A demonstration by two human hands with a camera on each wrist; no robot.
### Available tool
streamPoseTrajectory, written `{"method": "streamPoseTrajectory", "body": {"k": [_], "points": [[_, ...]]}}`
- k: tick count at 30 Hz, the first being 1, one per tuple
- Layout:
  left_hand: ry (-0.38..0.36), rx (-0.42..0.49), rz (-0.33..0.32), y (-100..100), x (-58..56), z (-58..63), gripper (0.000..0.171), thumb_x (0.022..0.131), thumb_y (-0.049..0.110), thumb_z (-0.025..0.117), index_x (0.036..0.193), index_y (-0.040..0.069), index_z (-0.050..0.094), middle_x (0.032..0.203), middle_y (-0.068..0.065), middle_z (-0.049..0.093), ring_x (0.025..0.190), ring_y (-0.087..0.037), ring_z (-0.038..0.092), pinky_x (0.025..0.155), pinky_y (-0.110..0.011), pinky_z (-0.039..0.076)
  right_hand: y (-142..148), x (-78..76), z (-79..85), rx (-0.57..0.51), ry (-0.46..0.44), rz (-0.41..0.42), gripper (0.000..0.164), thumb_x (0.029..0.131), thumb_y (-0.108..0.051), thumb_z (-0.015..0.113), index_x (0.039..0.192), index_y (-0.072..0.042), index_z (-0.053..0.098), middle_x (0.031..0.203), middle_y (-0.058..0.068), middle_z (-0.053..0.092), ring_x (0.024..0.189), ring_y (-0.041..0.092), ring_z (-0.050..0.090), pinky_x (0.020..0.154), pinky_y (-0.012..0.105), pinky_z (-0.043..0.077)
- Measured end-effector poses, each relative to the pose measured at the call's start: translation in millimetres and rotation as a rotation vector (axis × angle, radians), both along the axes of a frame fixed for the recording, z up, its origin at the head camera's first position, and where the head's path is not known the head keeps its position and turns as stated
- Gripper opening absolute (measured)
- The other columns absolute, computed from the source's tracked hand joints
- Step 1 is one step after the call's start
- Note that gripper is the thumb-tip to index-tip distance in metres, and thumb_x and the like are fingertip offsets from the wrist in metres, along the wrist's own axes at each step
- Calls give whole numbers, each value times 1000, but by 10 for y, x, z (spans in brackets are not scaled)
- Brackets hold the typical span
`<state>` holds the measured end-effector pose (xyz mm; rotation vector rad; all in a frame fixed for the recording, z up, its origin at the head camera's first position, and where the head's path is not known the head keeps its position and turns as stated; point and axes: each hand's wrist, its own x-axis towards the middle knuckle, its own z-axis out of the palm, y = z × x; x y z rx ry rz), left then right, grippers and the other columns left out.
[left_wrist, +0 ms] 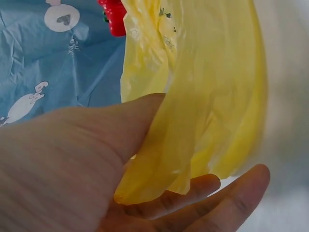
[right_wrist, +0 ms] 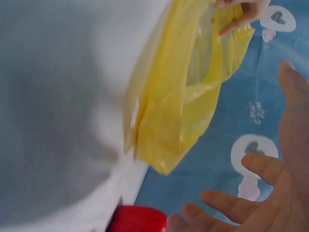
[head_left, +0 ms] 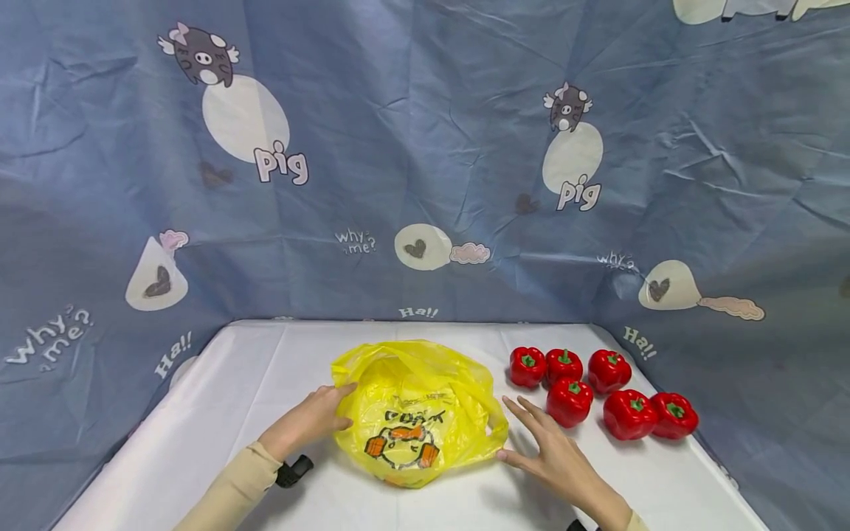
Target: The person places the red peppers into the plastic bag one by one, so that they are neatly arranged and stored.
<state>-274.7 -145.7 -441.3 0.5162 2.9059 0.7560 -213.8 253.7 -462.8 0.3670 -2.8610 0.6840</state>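
Observation:
A yellow plastic bag with a printed cartoon face lies on the white table, its mouth partly spread. At its left edge, my left hand holds the plastic. In the left wrist view the thumb of this left hand passes behind a fold of the bag, and the fingers extend below on the other side. My right hand is spread beside the bag's right edge, holding nothing. The right wrist view shows its fingers apart from the bag.
Several red bell peppers with green stems stand at the table's right; the nearest pepper is just beyond my right fingers. White cloth covers the table. A blue printed curtain surrounds its back and sides.

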Motion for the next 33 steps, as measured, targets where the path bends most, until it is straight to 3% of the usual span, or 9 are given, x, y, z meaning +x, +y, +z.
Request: {"method": "streamPoseTrajectory", "body": {"k": [2, 5, 9, 11, 14, 17, 20, 24, 33], "points": [[-4, 4, 13, 8, 4, -4, 64, 81, 7, 75, 138, -6, 48, 134, -29, 53, 111, -43, 59, 78, -42, 51, 48, 2, 22, -2, 16, -22, 82, 72, -68, 69, 144, -50, 34, 148, 4, 45, 131, 32, 46, 85, 67, 45], [23, -4, 12, 2, 12, 3, 66, 79, 8, 76, 137, -7, 48, 131, -29, 55, 106, -41, 61, 77, -41, 50, 122, -7, 68, -20, 52, -39, 81, 74, -68, 68, 146, -45, 37, 148, 7, 45, 131, 34, 46, 84, 68, 45], [56, -5, 8, -8, 17, 6, 67, 78, 7, 78, 136, -8, 49, 130, -30, 56, 83, -29, 64, 71, -38, 48, 207, -29, 133, -39, 72, -56, 85, 74, -70, 65, 147, -39, 37, 149, 11, 42, 130, 37, 46, 86, 65, 46], [51, 11, 13, -5, 19, 1, 68, 77, 7, 78, 137, -8, 48, 129, -30, 56, 65, -20, 56, 62, -33, 44, 251, -40, 168, -40, 81, -67, 85, 74, -69, 66, 148, -38, 37, 150, 12, 41, 129, 38, 46, 86, 66, 45], [54, 20, 6, -4, 21, 6, 69, 77, 6, 78, 137, -9, 47, 124, -32, 59, 56, -14, 42, 56, -29, 38, 332, -62, 223, -43, 111, -68, 86, 75, -63, 71, 148, -37, 35, 150, 14, 40, 131, 40, 43, 85, 68, 44], [58, 25, 5, -4, 31, 19, 71, 77, 5, 77, 139, -10, 45, 117, -31, 62, 54, -13, 38, 52, -26, 35, 417, -77, 283, -53, 136, -70, 87, 74, -60, 73, 149, -36, 35, 150, 14, 39, 131, 40, 42, 86, 71, 42], [38, 40, 11, -2, 34, 36, 74, 78, 5, 76, 141, -10, 41, 89, -24, 67, 48, -10, 32, 47, -23, 30, 498, -100, 326, -48, 159, -72, 89, 74, -60, 73, 149, -32, 36, 149, 16, 40, 130, 41, 42, 87, 71, 40], [26, 55, 10, -3, 34, 58, 76, 79, 5, 76, 142, -11, 38, 60, -7, 52, 44, -8, 25, 45, -20, 25, 585, -146, 377, -44, 175, -81, 93, 72, -58, 76, 150, -28, 35, 147, 19, 41, 129, 43, 42, 88, 71, 40], [26, 46, 5, -5, 42, 63, 76, 80, 6, 75, 144, -9, 36, 50, 3, 37, 43, -8, 22, 46, -19, 23, 732, -262, 475, -77, 191, -64, 94, 72, -53, 78, 150, -20, 36, 144, 19, 43, 129, 40, 40, 90, 68, 41]]}}
